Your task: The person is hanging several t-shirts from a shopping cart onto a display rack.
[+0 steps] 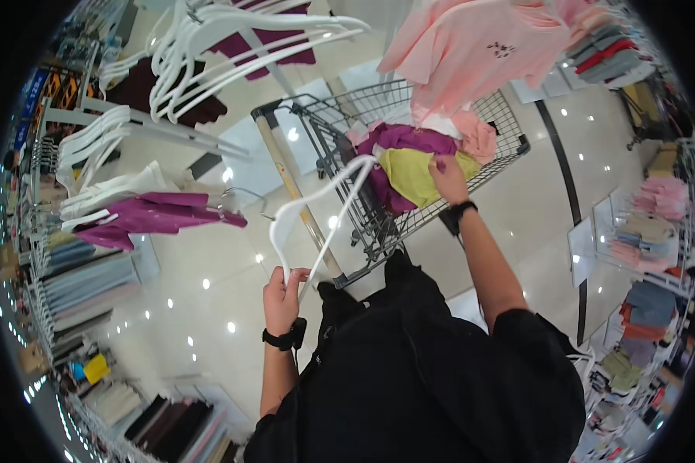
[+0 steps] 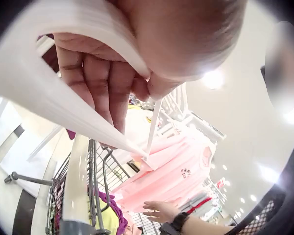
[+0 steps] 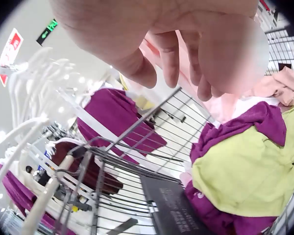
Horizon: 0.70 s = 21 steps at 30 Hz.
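Observation:
My left hand [image 1: 281,296] pinches a white clothes hanger [image 1: 286,217] by one end, between thumb and fingers. No garment hangs on it. The hanger is held up beside the handle [image 1: 288,176] of a wire shopping cart. Over the cart hovers my right hand [image 1: 447,177], its fingers loosely bent and nothing between them in the right wrist view. Below it lies a yellow-green garment [image 3: 245,166], on top of a purple garment [image 3: 208,134]. Pale pink clothing [image 3: 279,85] is heaped at the cart's far side.
A pink T-shirt [image 1: 471,50] hangs just beyond the cart. To the left, racks carry bare white hangers [image 1: 185,73] and a purple top [image 1: 162,212]. More clothing [image 1: 652,309] is displayed on the right. A dark panel [image 3: 169,205] is fixed inside the cart.

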Each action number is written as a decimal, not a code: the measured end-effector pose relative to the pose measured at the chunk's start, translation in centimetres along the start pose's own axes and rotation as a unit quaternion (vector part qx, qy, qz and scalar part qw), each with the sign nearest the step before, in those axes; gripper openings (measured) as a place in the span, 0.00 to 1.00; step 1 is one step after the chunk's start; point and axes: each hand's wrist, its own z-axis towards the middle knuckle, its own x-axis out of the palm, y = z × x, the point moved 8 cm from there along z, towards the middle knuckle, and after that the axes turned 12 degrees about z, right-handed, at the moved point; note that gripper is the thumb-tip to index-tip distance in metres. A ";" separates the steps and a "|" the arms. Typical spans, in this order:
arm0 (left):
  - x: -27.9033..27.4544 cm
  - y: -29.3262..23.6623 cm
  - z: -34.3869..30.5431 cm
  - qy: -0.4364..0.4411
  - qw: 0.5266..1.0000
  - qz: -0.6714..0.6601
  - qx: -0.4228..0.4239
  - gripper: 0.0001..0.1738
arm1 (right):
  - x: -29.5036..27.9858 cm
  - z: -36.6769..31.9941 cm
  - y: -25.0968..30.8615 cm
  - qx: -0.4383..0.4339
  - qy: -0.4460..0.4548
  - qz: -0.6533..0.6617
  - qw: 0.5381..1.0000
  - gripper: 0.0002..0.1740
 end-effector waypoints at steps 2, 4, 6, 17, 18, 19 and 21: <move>1.6 0.3 -1.4 -0.054 0.996 -0.075 -0.005 0.14 | 2.4 5.8 -5.7 -0.101 0.007 -0.105 0.989 0.22; 1.8 -0.4 -3.3 -0.069 0.996 -0.049 -0.039 0.14 | 5.7 11.0 -12.1 0.007 0.062 -0.067 0.996 0.26; 2.1 -0.3 -5.0 -0.064 0.993 -0.012 -0.099 0.14 | 8.5 13.1 -14.5 0.114 0.111 -0.031 0.987 0.31; 3.8 -3.1 -4.8 -0.113 0.984 -0.032 -0.135 0.14 | 17.0 6.3 -11.1 0.221 0.376 0.237 0.868 0.12; 4.0 -3.5 -4.5 -0.134 0.984 -0.047 -0.109 0.14 | 16.5 2.4 -5.4 0.262 0.416 0.268 0.828 0.11; 4.2 -3.5 -4.2 -0.136 0.983 -0.050 -0.109 0.14 | 15.3 -0.7 -0.5 0.279 0.454 0.245 0.810 0.09; 4.7 -3.5 -3.8 -0.125 0.986 -0.019 -0.112 0.12 | 14.9 -6.1 3.1 0.240 0.548 0.242 0.764 0.08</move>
